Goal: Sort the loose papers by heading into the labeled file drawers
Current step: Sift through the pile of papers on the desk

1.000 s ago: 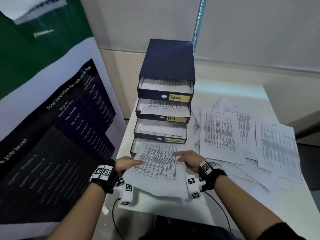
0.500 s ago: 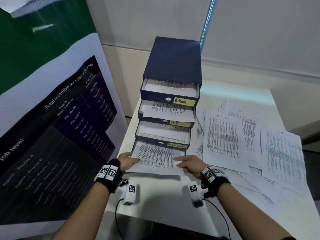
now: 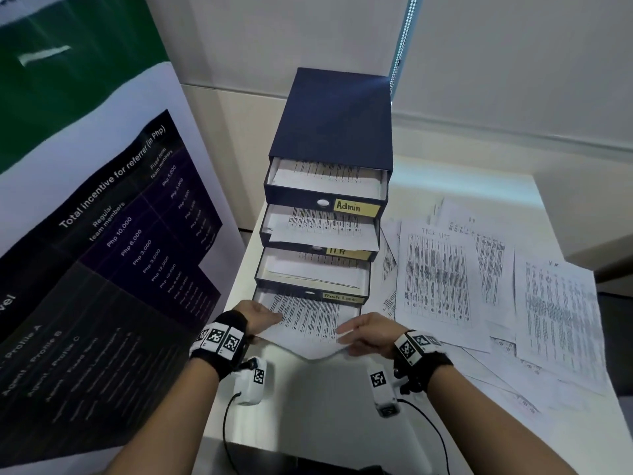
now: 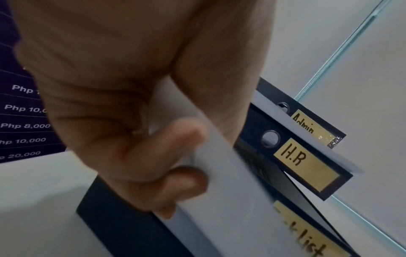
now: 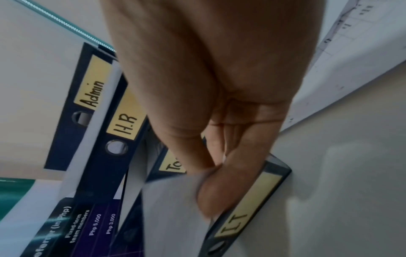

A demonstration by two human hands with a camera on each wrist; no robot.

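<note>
A dark blue drawer unit (image 3: 335,125) stands on the white table (image 3: 325,413) with its drawers pulled out in steps, labelled Admin (image 3: 356,208), H.R (image 3: 337,252) and Task List (image 3: 342,297). The bottom drawer (image 3: 259,296) carries an I.T label (image 5: 248,205). A printed sheet (image 3: 308,320) lies partly inside that bottom drawer, its near edge hanging over the front. My left hand (image 3: 263,317) pinches the sheet's left edge, thumb on top. My right hand (image 3: 359,332) pinches the near right corner. In the wrist views the sheet (image 4: 230,191) (image 5: 171,208) sits between thumb and fingers.
Several loose printed papers (image 3: 442,279) overlap on the table to the right of the drawers, reaching its right edge. A tall printed banner (image 3: 102,234) stands close on the left. The upper three drawers each hold papers. A wall is right behind the unit.
Both hands have carried the sheet forward, away from me, and its far end now lies in the bottom drawer. The head camera has moved closer and to the left.
</note>
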